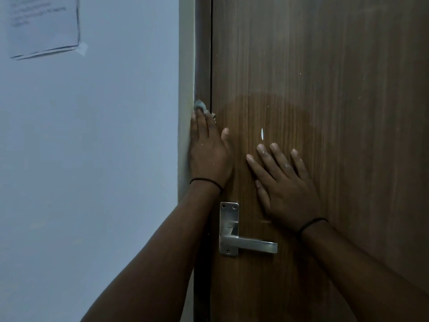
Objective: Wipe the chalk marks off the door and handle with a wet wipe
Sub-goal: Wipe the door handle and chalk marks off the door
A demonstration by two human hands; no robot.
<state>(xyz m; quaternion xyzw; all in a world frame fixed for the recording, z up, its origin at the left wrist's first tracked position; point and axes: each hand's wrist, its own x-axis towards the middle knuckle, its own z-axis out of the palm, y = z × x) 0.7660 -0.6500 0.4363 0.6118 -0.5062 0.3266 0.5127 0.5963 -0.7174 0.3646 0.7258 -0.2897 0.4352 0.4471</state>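
Head view looks down a brown wooden door [325, 112] with its metal handle [249, 244] low in the middle. The left hand [210, 154] lies flat along the door's left edge, fingers stretched upward and pressing a crumpled pale wet wipe [200, 106] against the dark door frame [202, 54]; the wipe is pinned under the fingertips, not closed in a fist. The right hand [282, 184] rests open and empty on the door face, fingers spread, just above and to the right of the handle plate.

A darker, damp-looking oval patch spreads over the door around and above both hands, which suggests that area is already wiped. Work remains, as I judge it: a short white chalk mark [262, 134] stands just above the right fingertips, small white specks dot the wood higher up, and a faint pale smear shows below the right palm. The handle looks clean, though the dim light leaves that unsure. I would call the job past halfway.
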